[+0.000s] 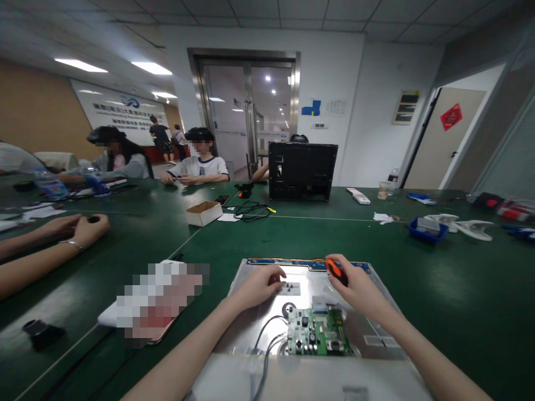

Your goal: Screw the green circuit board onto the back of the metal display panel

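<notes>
A display panel [246, 317] lies on the table before me, its silvery metal back facing up. A green circuit board [309, 331] with cables sits on it, and a narrow blue board [288, 263] runs along its far edge. My left hand [263, 284] is over the panel, fingers bent and thumb apart from them, beside several small dark screws [289, 287] on a pale patch. An orange-and-black screwdriver [335, 271] is gripped by its handle in my right hand [355, 284]. Its thin shaft points back toward the panel's right side.
Phones [156, 306] lie left of the panel, near a black plastic piece [42, 333]. A co-worker's hands [87, 231] rest at the left. Farther off are a small cardboard box [204, 213], a black monitor housing [303, 170] and a blue tray [426, 229].
</notes>
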A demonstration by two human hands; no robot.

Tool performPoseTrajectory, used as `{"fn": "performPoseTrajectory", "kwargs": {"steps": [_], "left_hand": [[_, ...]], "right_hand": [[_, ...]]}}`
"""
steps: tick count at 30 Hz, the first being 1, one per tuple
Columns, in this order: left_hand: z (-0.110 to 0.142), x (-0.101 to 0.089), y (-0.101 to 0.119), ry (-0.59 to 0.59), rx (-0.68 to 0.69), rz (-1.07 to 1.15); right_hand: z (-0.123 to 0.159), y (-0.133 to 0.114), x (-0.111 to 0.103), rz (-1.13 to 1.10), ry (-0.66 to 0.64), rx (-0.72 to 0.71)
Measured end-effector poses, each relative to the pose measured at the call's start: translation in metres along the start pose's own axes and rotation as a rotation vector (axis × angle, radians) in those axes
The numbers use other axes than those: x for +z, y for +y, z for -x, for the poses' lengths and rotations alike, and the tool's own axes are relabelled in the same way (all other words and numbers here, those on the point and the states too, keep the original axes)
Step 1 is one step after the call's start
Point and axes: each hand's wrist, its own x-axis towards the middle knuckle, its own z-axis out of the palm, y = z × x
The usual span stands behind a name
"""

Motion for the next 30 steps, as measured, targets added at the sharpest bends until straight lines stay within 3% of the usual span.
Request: {"fn": "performPoseTrajectory", "kwargs": {"steps": [6,14,22,30], "left_hand": [[0.001,0.008,0.007,0.036,0.067,-0.108],[-0.001,0.008,0.011,0.015,0.033,-0.051],[0.008,-0.008,0.015,-0.022,-0.002,-0.063],[0.056,-0.011,0.051,-0.033,0.011,0.025]], "right_hand": [[0.028,0.018,0.001,-0.177,-0.067,0.14],[0.042,0.024,0.009,-0.636,-0.133,0.398],[0.046,0.033,0.009,-0.723,-0.139,0.413],[0.045,0.028,0.011,-0.815,-0.117,0.412]]}}
